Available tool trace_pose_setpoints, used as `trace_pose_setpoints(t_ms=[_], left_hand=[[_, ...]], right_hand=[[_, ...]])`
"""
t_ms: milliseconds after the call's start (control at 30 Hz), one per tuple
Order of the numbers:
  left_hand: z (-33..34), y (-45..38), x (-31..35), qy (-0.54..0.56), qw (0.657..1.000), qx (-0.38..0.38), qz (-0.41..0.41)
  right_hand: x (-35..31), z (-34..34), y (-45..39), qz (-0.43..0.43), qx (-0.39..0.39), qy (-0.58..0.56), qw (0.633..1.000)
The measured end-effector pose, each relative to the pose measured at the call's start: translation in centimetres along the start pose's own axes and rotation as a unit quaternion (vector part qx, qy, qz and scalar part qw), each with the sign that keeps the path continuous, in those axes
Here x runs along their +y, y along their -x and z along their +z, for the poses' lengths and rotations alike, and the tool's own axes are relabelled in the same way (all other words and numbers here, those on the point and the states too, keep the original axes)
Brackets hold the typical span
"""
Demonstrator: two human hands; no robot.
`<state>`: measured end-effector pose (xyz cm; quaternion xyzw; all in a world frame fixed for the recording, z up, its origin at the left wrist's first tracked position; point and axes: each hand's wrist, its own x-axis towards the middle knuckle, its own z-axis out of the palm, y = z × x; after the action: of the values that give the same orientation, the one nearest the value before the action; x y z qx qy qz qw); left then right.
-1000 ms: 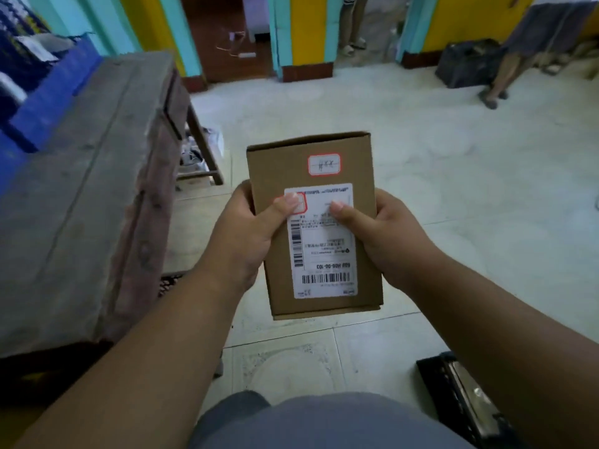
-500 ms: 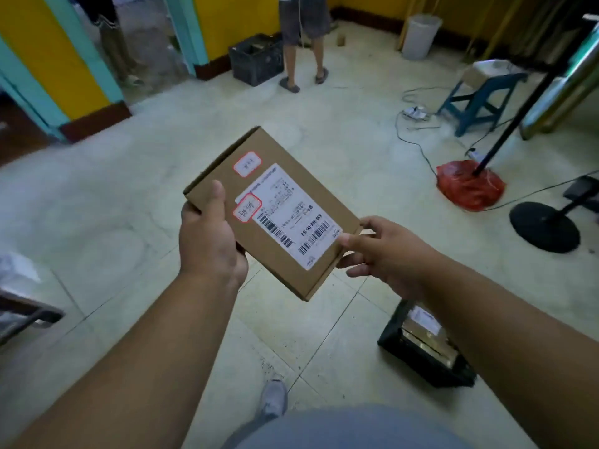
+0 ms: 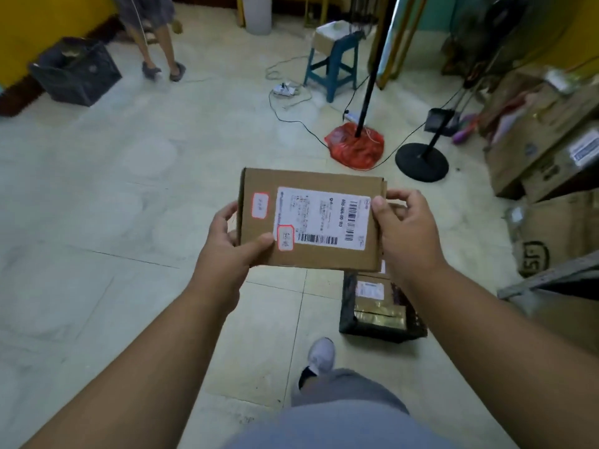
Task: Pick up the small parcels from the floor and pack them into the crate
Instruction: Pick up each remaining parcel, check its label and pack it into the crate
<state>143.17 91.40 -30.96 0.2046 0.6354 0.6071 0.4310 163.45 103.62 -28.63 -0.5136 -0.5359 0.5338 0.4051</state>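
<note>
As the wearer stood over the black crate (image 3: pixel 348 306) at five o'clock, both the left hand (image 3: pixel 231 246) and the right hand (image 3: pixel 403 233) clamped opposite ends of a flat cardboard parcel (image 3: pixel 259 254), label up, apparently to lower it level. Taped brown parcels already lay inside the crate's lattice walls.

- Both forearms are bare, with no sleeves, watch or rings showing.
- Grey-blue trousers (image 3: pixel 343 413) cover the legs.
- One foot wears a white sneaker (image 3: pixel 319 354) with a dark opening.
</note>
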Motion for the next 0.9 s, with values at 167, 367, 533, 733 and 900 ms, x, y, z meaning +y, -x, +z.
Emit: trace_pose_setpoints(t_ms=[167,367,533,733,900], left_hand=[[5.3,-7.2,2.4,-0.008,1.0,-0.004,-0.022],[11.8,-14.8,6.6,0.086,0.996,-0.001,-0.019],[19.0,-21.2,6.6,0.106,0.99,-0.052,-0.073],[26.4,-28.8,5.0,-0.063,0.976,-0.195,-0.073],[33.7,-36.1,6.7,-0.346,0.838,-0.423,0.0]], right_hand=[[-0.4,-0.7,-9.0,-0.049,-0.021,0.089,0.995],[-3.6,-2.1,-15.8,-0.08,-0.036,0.114,0.99],[-1.8,-5.8,-21.2,-0.005,0.08,0.136,0.987],[1.3,-8.4,-27.0,0.141,0.254,-0.229,0.929],[-0.2,-11.0,-31.8,0.066,0.389,-0.219,0.892]])
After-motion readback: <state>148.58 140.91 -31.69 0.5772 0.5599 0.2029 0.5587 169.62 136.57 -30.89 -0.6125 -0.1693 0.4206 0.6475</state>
